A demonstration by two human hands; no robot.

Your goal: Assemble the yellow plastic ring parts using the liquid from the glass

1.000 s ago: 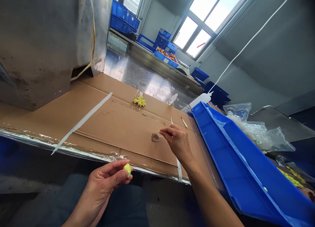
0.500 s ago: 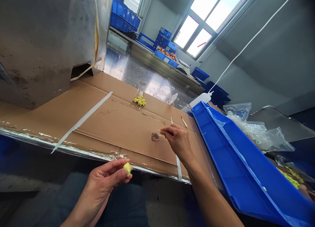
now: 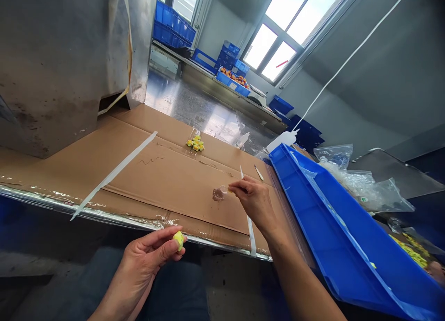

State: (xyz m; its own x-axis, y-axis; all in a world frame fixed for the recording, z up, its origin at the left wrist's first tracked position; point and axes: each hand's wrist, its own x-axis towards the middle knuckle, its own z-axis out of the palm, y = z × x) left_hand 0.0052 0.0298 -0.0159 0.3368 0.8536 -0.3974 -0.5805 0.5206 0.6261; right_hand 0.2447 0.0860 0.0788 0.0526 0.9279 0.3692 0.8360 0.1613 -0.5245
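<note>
Yellow piece (image 3: 179, 239) pinched between your left hand's (image 3: 148, 260) thumb and fingers, below the table edge | right hand (image 3: 253, 201) fingertips closed on something tiny, dipping at the glue blob (image 3: 219, 194) on the cardboard (image 3: 156, 172) | finished pieces (image 3: 195, 144) lie well beyond | blue bin (image 3: 333, 228) at right | this piece looks not yet glued.

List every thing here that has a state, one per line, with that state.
left hand: pinching a small yellow piece between thumb and fingers
right hand: fingertips pinched, touching the cardboard beside a wet spot
blue bin: open, tilted, mostly bare
plastic bags: crumpled, heaped behind the bin
yellow pieces: clustered, loose on the cardboard
</note>
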